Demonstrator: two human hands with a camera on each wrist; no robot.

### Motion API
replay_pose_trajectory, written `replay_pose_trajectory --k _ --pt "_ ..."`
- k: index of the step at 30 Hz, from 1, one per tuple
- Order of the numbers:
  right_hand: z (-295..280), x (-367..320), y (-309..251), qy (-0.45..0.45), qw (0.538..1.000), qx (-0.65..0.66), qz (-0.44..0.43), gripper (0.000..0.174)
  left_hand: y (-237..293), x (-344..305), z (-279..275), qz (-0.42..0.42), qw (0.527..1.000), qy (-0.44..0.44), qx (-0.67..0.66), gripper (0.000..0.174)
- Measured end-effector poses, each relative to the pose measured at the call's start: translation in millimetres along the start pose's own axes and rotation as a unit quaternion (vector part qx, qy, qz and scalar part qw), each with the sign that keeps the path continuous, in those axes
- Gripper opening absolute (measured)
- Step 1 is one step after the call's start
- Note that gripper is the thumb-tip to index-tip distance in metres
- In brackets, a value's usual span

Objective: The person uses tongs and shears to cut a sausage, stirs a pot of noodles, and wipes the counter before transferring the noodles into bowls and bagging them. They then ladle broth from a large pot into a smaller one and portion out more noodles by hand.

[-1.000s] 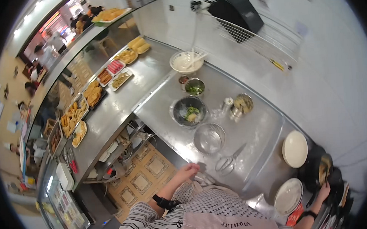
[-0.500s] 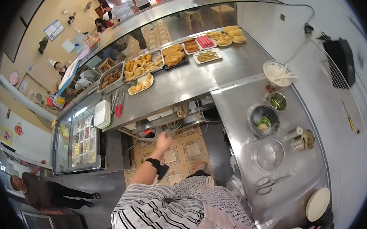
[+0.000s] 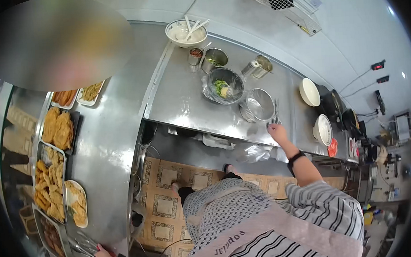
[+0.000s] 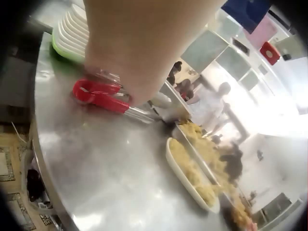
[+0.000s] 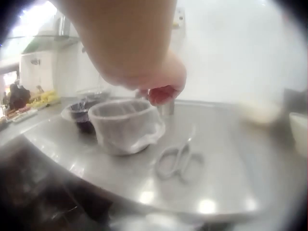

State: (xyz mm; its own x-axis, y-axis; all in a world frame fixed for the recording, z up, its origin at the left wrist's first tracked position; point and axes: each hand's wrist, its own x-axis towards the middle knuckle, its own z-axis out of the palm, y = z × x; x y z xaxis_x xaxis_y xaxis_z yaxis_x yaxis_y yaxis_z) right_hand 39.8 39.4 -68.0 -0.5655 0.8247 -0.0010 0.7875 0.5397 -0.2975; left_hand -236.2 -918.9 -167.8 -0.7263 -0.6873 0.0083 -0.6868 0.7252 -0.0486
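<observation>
At lower left of the head view, my left hand (image 3: pixel 102 254) is down at the red-handled tongs (image 4: pixel 103 95) on the steel counter. In the left wrist view my wrist covers my fingers, so I cannot tell whether they grip the handles. My right hand (image 3: pixel 277 133), its fingers loosely curled with nothing in them, hangs over the worktop's front edge beside the scissors (image 5: pixel 180 161). A bowl lined with clear plastic (image 5: pixel 122 125) stands close to it. Beyond is a dark lined bowl (image 3: pixel 222 86) containing chopped greens and a pale yellowish heap.
Trays of fried food (image 3: pixel 51 180) line the left counter, with a plate of fried pieces (image 4: pixel 190 175) near the tongs. White trays (image 4: pixel 70 33) are stacked behind my left hand. Metal tins (image 3: pixel 260 67) and a bowl with spoons (image 3: pixel 185 33) stand at the back; white bowls (image 3: pixel 309 92) at right.
My left hand has swung across the floor gap to the tongs. My right hand has left the dark pan at the right and come over the worktop near the scissors. The head view has turned.
</observation>
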Motion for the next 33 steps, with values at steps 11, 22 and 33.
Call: replay_pose_trajectory --k 11,22,33 --pt "80.1 58.3 94.8 -0.021 0.983 -0.002 0.184 0.035 47.3 -3.2 -178.4 -0.252 0.6 -0.528 -0.546 0.038" --pt "91.4 16.2 130.9 0.027 0.952 0.169 0.253 0.07 514.7 16.0 -181.0 0.454 0.883 0.094 -0.075 0.028" --pt "84.9 -22.9 114.0 0.036 0.911 0.227 0.343 0.073 618.1 40.7 -198.3 0.457 0.879 0.012 0.133 0.025"
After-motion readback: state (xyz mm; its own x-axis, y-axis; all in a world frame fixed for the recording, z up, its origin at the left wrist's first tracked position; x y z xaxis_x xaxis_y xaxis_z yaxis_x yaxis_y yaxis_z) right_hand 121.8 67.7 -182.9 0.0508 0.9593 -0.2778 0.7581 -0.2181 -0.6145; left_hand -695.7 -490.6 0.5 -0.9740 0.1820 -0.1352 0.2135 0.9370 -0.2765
